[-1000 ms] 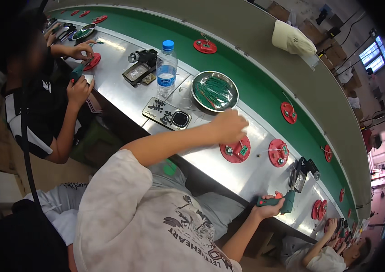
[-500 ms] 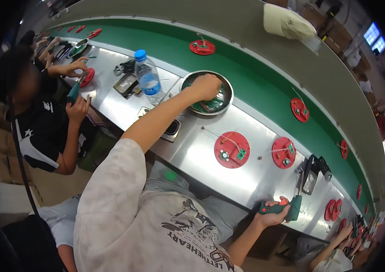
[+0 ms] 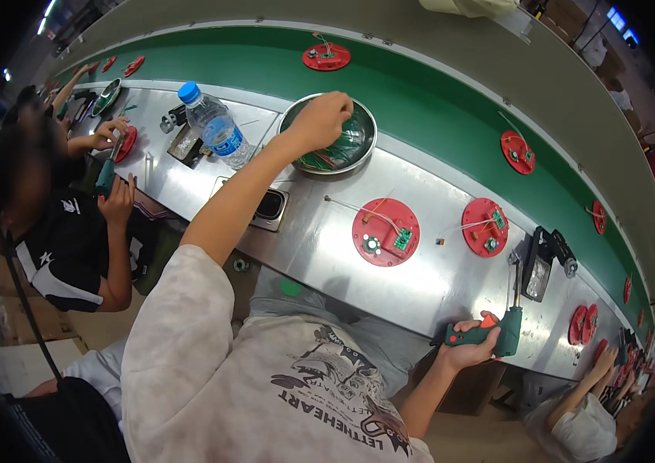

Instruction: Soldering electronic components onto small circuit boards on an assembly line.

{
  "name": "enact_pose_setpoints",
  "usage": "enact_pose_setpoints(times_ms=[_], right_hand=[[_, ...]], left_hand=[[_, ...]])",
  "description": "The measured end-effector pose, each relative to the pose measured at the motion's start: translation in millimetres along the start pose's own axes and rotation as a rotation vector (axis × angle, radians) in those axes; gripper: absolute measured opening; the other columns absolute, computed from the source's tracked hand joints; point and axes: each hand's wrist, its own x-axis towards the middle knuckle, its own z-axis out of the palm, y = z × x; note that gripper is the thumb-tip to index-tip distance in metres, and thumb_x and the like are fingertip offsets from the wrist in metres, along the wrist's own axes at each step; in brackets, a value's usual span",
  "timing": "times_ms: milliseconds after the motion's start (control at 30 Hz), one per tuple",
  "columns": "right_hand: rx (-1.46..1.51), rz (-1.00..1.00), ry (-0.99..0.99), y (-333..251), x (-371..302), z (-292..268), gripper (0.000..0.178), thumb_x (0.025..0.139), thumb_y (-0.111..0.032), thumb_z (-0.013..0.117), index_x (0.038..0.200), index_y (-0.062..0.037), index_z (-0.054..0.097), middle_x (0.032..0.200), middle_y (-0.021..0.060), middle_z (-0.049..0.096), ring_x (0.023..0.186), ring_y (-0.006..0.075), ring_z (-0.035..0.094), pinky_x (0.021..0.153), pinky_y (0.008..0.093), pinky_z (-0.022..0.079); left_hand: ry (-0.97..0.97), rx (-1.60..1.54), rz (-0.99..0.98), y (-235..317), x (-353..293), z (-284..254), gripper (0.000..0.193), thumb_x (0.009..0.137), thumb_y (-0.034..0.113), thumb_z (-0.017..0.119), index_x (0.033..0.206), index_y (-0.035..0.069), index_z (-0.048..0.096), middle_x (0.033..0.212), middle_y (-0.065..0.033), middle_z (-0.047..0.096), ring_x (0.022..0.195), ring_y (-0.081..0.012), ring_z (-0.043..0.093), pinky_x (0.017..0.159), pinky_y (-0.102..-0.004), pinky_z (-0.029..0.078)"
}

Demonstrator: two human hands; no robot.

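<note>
My left hand [image 3: 319, 122] is above a round metal bowl [image 3: 371, 145], its fingers bent together; whatever they pinch, if anything, is hidden. Inside the bowl lie thin green wires [image 3: 349, 143] and some reddish ones. At the bench's near edge my right hand [image 3: 470, 351] grips a green soldering gun [image 3: 508, 332] with a red trigger, its metal tip pointing up and away. Between the hands, a red disc [image 3: 386, 218] with a small green circuit board and pale leads lies on the metal bench. A second similar red disc [image 3: 485, 239] sits farther right.
A water bottle [image 3: 223, 135] with a blue cap stands left of the bowl, near a small metal-rimmed tray [image 3: 272, 207]. A black holder [image 3: 537, 270] is beyond the soldering gun. More discs rest on the green strip [image 3: 420, 104]. Co-workers sit left and right.
My left hand has shifted within the bowl, its fingers now closer together near the far rim. My right hand keeps hold of the soldering gun. The whole view has tilted slightly.
</note>
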Motion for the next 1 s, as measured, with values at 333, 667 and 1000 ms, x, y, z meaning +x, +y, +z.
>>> enact_pose_setpoints(times_ms=[333, 667, 1000], right_hand=[[-0.023, -0.026, -0.008, -0.7, -4.0, 4.5, 0.043, 0.102, -0.042, 0.044, 0.103, -0.0019, 0.059, 0.058, 0.0039, 0.051, 0.05, 0.0152, 0.049, 0.048, 0.0284, 0.039], [-0.014, -0.032, -0.005, -0.7, -2.7, 6.4, 0.042, 0.102, -0.037, 0.043, 0.102, 0.0035, 0.057, 0.055, 0.0065, 0.051, 0.045, 0.0153, 0.049, 0.043, 0.0278, 0.042], [-0.037, -0.038, -0.02, -1.6, -2.9, 7.0, 0.041, 0.103, -0.037, 0.044, 0.103, 0.0009, 0.058, 0.059, 0.0048, 0.051, 0.049, 0.0147, 0.048, 0.047, 0.0279, 0.04]], left_hand=[[0.047, 0.107, -0.029, 5.7, -1.3, -1.8, 0.019, 0.087, 0.009, 0.057, 0.102, 0.004, 0.068, 0.091, -0.0186, 0.071, 0.085, -0.0363, 0.068, 0.077, -0.0453, 0.054], [-0.044, 0.239, 0.093, -1.1, -6.8, 11.2, 0.013, 0.087, 0.014, 0.066, 0.089, 0.005, 0.074, 0.093, -0.0095, 0.068, 0.094, -0.0311, 0.063, 0.085, -0.0422, 0.052], [-0.19, 0.372, 0.035, -14.8, -0.8, 31.7, 0.013, 0.087, 0.013, 0.062, 0.086, 0.003, 0.07, 0.095, -0.0126, 0.065, 0.095, -0.0322, 0.06, 0.086, -0.0436, 0.052]])
